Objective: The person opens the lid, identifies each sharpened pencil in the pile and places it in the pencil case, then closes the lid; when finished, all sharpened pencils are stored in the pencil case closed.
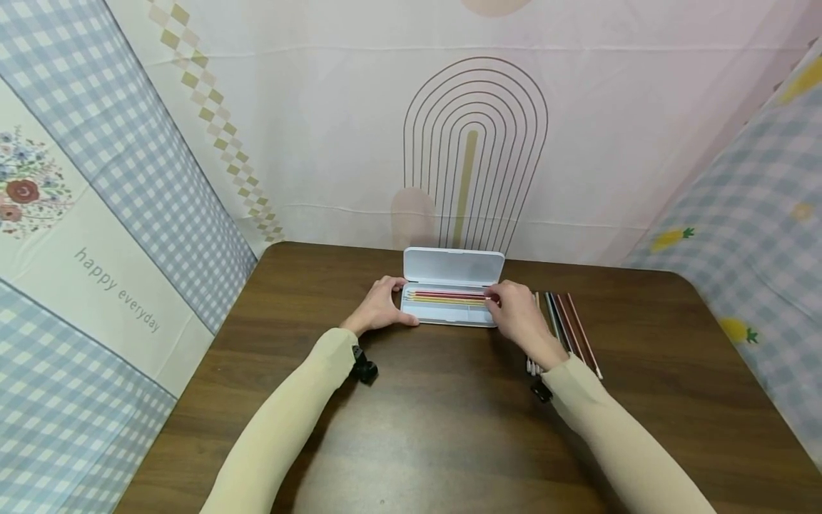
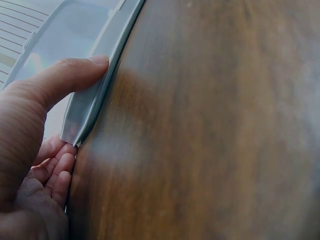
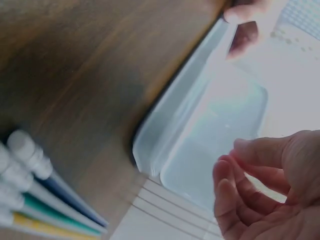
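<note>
A white pencil case (image 1: 447,313) lies on the table with its lid (image 1: 453,265) raised at the back. Red and yellow colored pencils (image 1: 447,298) lie lengthwise inside. My left hand (image 1: 379,307) grips the left end; its thumb (image 2: 82,72) is on the front edge, with the other fingers curled around the end. Over the right end, the thumb and fingertips of my right hand (image 1: 516,310) pinch together at the end of a red pencil. In the right wrist view, my right hand (image 3: 260,182) hides most of that pinch.
More colored pencils (image 1: 581,335) lie side by side to the right of the case, partly under my right forearm. Their pale ends (image 3: 27,150) show in the right wrist view. A patterned cloth (image 1: 334,143) hangs behind the wooden table (image 1: 411,428).
</note>
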Available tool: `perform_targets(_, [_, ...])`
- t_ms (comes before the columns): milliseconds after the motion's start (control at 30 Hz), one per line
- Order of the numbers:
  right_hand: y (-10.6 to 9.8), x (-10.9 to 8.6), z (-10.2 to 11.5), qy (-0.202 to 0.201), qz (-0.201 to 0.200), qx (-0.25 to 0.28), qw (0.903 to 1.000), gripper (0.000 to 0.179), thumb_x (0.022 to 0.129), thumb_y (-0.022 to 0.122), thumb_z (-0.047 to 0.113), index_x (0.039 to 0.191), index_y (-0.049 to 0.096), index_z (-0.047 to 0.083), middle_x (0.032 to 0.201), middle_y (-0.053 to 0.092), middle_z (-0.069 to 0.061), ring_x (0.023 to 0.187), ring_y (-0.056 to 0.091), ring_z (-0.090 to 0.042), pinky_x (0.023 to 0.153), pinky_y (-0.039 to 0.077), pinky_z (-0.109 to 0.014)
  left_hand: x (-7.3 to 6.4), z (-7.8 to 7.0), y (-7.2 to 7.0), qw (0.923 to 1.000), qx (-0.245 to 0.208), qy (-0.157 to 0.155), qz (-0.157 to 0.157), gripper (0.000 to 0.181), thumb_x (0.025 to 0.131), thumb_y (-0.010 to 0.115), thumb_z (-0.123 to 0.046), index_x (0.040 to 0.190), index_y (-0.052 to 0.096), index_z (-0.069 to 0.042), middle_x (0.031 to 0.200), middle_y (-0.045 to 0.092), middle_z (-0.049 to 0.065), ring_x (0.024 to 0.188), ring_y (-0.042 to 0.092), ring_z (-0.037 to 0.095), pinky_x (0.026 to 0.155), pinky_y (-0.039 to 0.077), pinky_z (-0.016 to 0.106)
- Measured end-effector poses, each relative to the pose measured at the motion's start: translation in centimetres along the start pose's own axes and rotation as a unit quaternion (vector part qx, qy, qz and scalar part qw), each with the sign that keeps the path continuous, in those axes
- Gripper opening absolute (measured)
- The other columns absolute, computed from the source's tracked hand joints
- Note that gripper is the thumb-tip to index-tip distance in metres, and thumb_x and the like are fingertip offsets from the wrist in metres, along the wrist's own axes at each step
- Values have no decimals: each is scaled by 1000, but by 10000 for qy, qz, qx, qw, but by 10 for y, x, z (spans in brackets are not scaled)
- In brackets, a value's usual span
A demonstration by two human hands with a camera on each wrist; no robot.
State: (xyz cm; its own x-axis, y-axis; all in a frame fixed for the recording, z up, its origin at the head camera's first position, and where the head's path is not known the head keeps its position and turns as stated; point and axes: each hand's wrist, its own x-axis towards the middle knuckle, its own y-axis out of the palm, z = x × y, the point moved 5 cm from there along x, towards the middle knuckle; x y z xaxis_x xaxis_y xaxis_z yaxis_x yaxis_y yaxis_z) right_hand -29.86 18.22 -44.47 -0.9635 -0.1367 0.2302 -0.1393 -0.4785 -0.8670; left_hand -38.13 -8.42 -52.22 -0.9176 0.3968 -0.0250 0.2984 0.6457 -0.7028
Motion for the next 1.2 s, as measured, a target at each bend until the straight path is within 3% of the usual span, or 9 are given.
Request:
perform_targets(267, [-19, -22, -20, 522, -86, -72, 9986, 23, 98, 72, 5, 114, 78, -10, 101, 79, -25, 88, 74, -36, 83, 60, -53, -1, 0, 0, 10000, 32, -48, 29, 96, 78, 97, -36, 156, 52, -3, 151, 56, 20, 141, 48, 34, 125, 43, 50])
perform_targets(400, [-25, -33, -30, 709, -119, -103, 9974, 23, 95, 74, 8, 111, 78, -9, 94, 80, -20, 81, 73, -32, 74, 58, -48, -1, 1, 0, 10000, 49, -67, 24, 96, 78, 98, -36, 155, 52, -3, 151, 56, 19, 141, 49, 34, 125, 43, 50])
perform_targets(533, [-28, -41, -42, 887, -49, -105, 9960, 12, 93, 74, 6, 95, 78, -5, 80, 73, -15, 72, 63, -26, 65, 48, -37, -1, 0, 0, 10000, 27, -56, 14, 96, 77, 98, -36, 155, 53, -3, 151, 56, 20, 141, 49, 34, 125, 43, 50])
perform_targets(600, [-26, -44, -51, 954, 14, -37, 9954, 10, 92, 73, 5, 91, 77, -4, 79, 71, -15, 70, 61, -26, 64, 48, -37, -1, 0, 0, 10000, 43, -50, 15, 96, 77, 98, -36, 155, 52, -3, 151, 56, 20, 141, 49, 34, 125, 43, 50])
perform_targets(767, [-1, -40, -104, 1116, 91, -7, 9937, 9, 90, 72, 7, 83, 76, 4, 79, 73, -12, 69, 62, -25, 63, 51, -45, -1, -1, -1, 10000, 13, -48, 25, 95, 77, 98, -36, 155, 53, -3, 151, 56, 20, 142, 49, 35, 125, 43, 51])
perform_targets(867, [22, -35, -141, 1237, 145, -73, 9922, 14, 91, 74, 11, 77, 74, 11, 76, 72, -7, 68, 60, -23, 61, 48, -44, -1, 0, -1, 10000, -11, -51, 27, 95, 77, 98, -34, 154, 53, -2, 151, 56, 21, 142, 49, 35, 125, 43, 51])
perform_targets(967, [35, -32, -158, 1265, 354, -145, 9912, 20, 92, 73, 11, 72, 72, 14, 74, 70, -6, 67, 60, -24, 59, 47, -40, 0, 1, 0, 10000, 0, -68, 17, 95, 77, 97, -34, 154, 53, -3, 150, 56, 20, 141, 49, 34, 125, 43, 51])
perform_targets(1067, [42, -32, -163, 1276, 414, -291, 9905, 28, 89, 70, 10, 62, 64, 18, 64, 62, -2, 62, 54, -22, 56, 41, -36, 0, 1, 1, 10000, -3, -76, 17, 94, 77, 97, -34, 154, 53, -3, 150, 56, 20, 142, 49, 34, 125, 43, 51])
perform_targets(1200, [21, -39, -132, 1439, 562, -253, 9877, 38, 91, 68, 7, 57, 54, 18, 56, 52, 1, 56, 50, -20, 54, 39, -35, 0, 0, 0, 10000, 40, -38, 3, 96, 77, 98, -35, 155, 52, -2, 150, 56, 20, 142, 49, 35, 125, 43, 50])
